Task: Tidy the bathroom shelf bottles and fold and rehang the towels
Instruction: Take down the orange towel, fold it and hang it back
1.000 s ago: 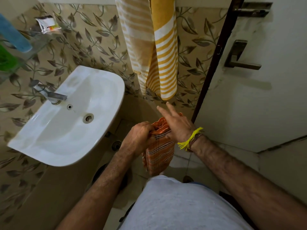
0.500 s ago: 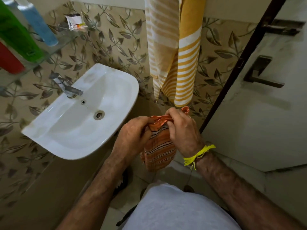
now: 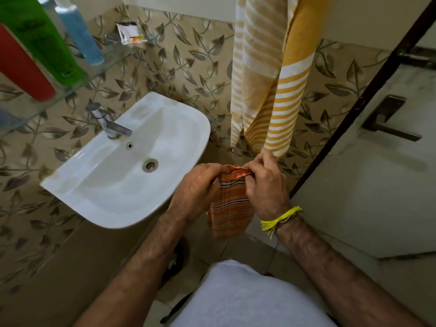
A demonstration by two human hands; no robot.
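Your orange striped towel (image 3: 230, 208) hangs folded in front of you, between the sink (image 3: 122, 166) and the door; it looks light and limp, so hold its top fold. Your left hand (image 3: 197, 188) and right hand (image 3: 265, 185) both pinch that edge, fingers curled

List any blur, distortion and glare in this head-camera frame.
Head view: wide-angle distortion bends the door frame and stretches the red bottle and green bottle at the left edge; the near rim of the sink is smeared with slight motion blur; the basin shows soft glare; both hands, left and right, holding the orange towel, are fairly sharp.
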